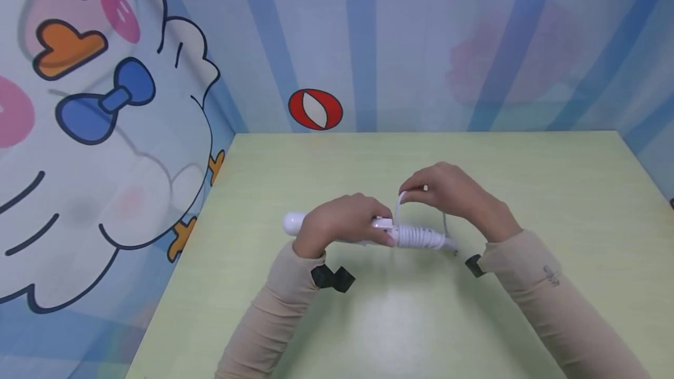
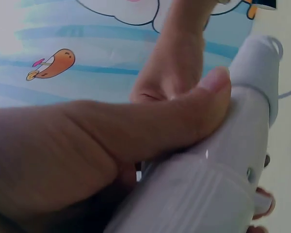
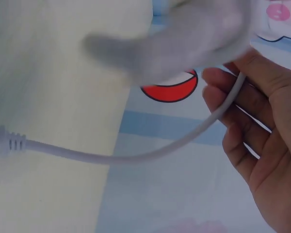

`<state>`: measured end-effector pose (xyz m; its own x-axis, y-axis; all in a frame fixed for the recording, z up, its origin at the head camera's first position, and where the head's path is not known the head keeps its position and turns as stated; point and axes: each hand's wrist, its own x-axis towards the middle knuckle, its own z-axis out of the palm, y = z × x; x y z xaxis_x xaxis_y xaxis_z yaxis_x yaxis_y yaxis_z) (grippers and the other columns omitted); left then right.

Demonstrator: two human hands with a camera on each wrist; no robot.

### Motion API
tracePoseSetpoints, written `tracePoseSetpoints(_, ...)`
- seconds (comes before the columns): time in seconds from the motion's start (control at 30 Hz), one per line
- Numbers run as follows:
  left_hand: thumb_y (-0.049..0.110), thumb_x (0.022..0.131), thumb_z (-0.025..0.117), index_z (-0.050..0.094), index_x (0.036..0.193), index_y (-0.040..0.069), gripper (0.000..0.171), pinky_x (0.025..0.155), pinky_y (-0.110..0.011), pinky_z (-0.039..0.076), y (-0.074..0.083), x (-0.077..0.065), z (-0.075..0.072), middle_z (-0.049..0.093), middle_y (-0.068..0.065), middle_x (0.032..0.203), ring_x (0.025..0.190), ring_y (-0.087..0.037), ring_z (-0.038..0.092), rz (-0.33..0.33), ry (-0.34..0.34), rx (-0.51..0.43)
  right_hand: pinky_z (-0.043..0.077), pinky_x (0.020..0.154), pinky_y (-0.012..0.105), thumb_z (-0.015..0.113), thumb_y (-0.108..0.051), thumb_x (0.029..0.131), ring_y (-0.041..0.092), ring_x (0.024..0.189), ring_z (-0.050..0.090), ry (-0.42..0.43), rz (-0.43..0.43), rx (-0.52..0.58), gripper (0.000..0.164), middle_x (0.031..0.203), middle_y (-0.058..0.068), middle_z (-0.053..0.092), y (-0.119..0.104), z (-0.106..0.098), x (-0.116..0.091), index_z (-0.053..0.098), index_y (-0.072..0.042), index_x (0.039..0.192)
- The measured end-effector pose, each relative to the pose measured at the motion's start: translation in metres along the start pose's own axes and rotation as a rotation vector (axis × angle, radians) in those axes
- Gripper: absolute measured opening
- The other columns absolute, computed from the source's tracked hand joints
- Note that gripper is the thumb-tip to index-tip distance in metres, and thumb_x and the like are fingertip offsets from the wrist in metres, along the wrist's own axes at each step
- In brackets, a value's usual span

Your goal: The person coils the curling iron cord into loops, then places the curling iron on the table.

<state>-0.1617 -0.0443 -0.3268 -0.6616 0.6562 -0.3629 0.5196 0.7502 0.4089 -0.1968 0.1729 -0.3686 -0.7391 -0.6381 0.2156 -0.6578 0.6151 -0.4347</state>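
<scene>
A white wand-shaped appliance [image 1: 293, 224] with a rounded left end lies crosswise over the table, close above it. My left hand [image 1: 344, 218] grips its middle from above; in the left wrist view the thumb [image 2: 179, 119] lies along the white body [image 2: 237, 131]. White cord [image 1: 421, 237] is wound in several turns around the right part. My right hand [image 1: 447, 189], raised above those turns, pinches a loop of the cord [image 3: 136, 158] between thumb and fingers. A ribbed cord sleeve [image 3: 14, 141] shows at the left of the right wrist view, below a blurred whitish part.
The pale yellow-green table [image 1: 210, 285] runs back to a blue striped wall [image 1: 411, 45] printed with a red ball [image 1: 316, 109]. A large cartoon bird [image 1: 152, 192] covers the left wall. Dark camera blocks [image 1: 333, 279] sit at the sleeve cuffs.
</scene>
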Motion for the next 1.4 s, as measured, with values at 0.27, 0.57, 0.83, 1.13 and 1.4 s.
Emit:
tracePoseSetpoints(0.27,0.044,0.082,0.065,0.062,0.104,0.021,0.031,0.059,-0.03,0.042,0.006,0.01,0.01,0.059,0.005,0.082,0.07,-0.014,0.054,-0.259,0.086,0.144,0.049,0.065,0.031,0.068,-0.025,0.084,0.009,0.073,0.063,0.084,-0.034,-0.229,0.012,0.084,-0.006,0.068,-0.02,0.004,0.001,0.072,-0.016,0.091)
tracePoseSetpoints(0.57,0.044,0.087,0.06,0.062,0.103,0.018,0.031,0.056,-0.027,0.04,-0.026,0.021,0.019,0.058,0.004,0.079,0.065,-0.013,0.053,-0.204,0.292,-0.02,0.044,0.055,0.028,0.064,-0.028,0.086,0.005,0.057,0.054,0.145,0.086,-0.168,0.016,0.076,-0.004,0.067,-0.033,0.011,0.001,0.072,-0.015,0.09)
tracePoseSetpoints(0.83,0.045,0.087,0.058,0.059,0.096,0.018,0.029,0.055,-0.027,0.038,-0.038,0.02,0.013,0.054,0.0,0.071,0.063,-0.015,0.05,-0.211,0.425,-0.168,0.038,0.051,0.027,0.06,-0.027,0.09,0.007,0.049,0.044,0.15,0.176,-0.038,0.022,0.061,-0.007,0.057,-0.042,0.02,-0.002,0.069,-0.011,0.103)
tracePoseSetpoints(1.13,0.046,0.087,0.058,0.061,0.106,0.02,0.033,0.061,-0.03,0.045,-0.04,0.013,-0.002,0.06,0.002,0.086,0.073,-0.017,0.055,-0.196,0.511,-0.314,0.04,0.051,0.027,0.054,-0.026,0.094,0.007,0.053,0.049,0.155,0.131,0.096,0.018,0.065,-0.008,0.057,-0.038,0.022,-0.007,0.067,-0.014,0.1)
tracePoseSetpoints(1.4,0.044,0.087,0.059,0.06,0.112,0.022,0.034,0.065,-0.032,0.049,-0.038,0.003,-0.013,0.06,0.001,0.096,0.078,-0.018,0.059,-0.115,0.479,-0.484,0.051,0.066,0.026,0.058,-0.017,0.091,0.008,0.08,0.065,0.211,0.047,0.258,0.022,0.096,-0.001,0.07,-0.024,0.021,-0.01,0.067,-0.011,0.109)
